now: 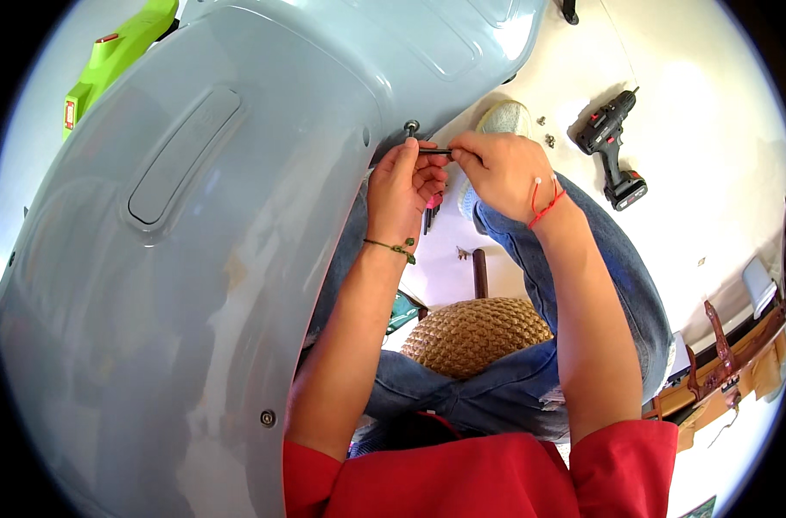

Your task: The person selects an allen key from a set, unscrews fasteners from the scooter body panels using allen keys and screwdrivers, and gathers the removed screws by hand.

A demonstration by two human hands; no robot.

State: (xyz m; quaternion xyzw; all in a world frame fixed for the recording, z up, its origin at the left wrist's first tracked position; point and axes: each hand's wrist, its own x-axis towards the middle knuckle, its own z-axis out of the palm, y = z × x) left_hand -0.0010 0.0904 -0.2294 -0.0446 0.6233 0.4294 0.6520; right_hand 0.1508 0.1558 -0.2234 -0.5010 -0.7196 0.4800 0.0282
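A black L-shaped hex key point(432, 151) reaches up to a bolt point(412, 126) at the edge of a large glossy grey-blue curved shell point(194, 302). Its short end meets the bolt head. The thumb and fingers of my left hand point(400, 181) close around the key near its bend, just below the bolt. My right hand point(507, 168) pinches the far end of the key's long arm. Dark thin rods with a pink part point(431, 210) show partly below my left fingers; their kind is unclear.
On the pale floor to the right lie a black cordless drill point(613, 147) and several small metal fasteners point(549, 140). A woven stool point(479, 332) stands between my legs. Another bolt point(268, 419) sits in the shell. At the far left is a bright green object point(108, 65). Wooden furniture point(730, 363) stands at the right.
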